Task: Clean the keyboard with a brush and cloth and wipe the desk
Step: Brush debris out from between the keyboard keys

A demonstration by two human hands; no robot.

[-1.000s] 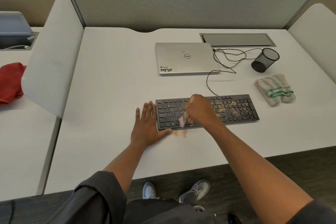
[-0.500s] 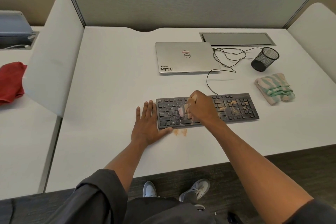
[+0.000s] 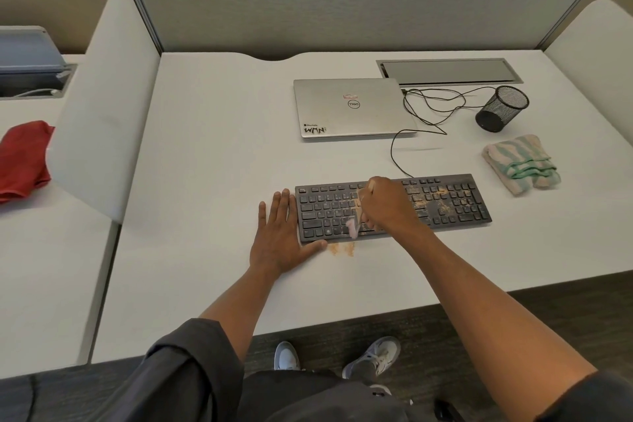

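The right hand (image 3: 387, 205) has its grip closed tight around a small brush (image 3: 352, 228), and the pink bristle end pokes out below the fist, down on the front rows of the keyboard (image 3: 445, 202). The bristles look blurry, so I cannot tell for sure if they touch the keys or sit just above them. The left hand (image 3: 279, 236) lies flat with its fingers straight, holding nothing, pressed on the counter (image 3: 212, 164) right against the left end of the keyboard, with the thumb along the front edge. That hand looks like it keeps the keyboard from sliding. Just in front of the keyboard sits a little pile of orange crumbs (image 3: 340, 248) on the counter. More orange crumbs are spread over the keys on the right part of the keyboard. I think the brushing step is only partly done. To do it well, the brush should go in short, soft strokes toward the front edge, row by row, so the crumbs land in one pile and do not fly around. The bristles should dip into the gaps between keys. The left hand should keep pushing down so nothing shifts. The striped cloth (image 3: 520, 163) waits folded on the counter to the right of the keyboard, not touching it, ready for wiping later. A closed laptop (image 3: 349, 106) sits behind the keyboard, well out of the way.
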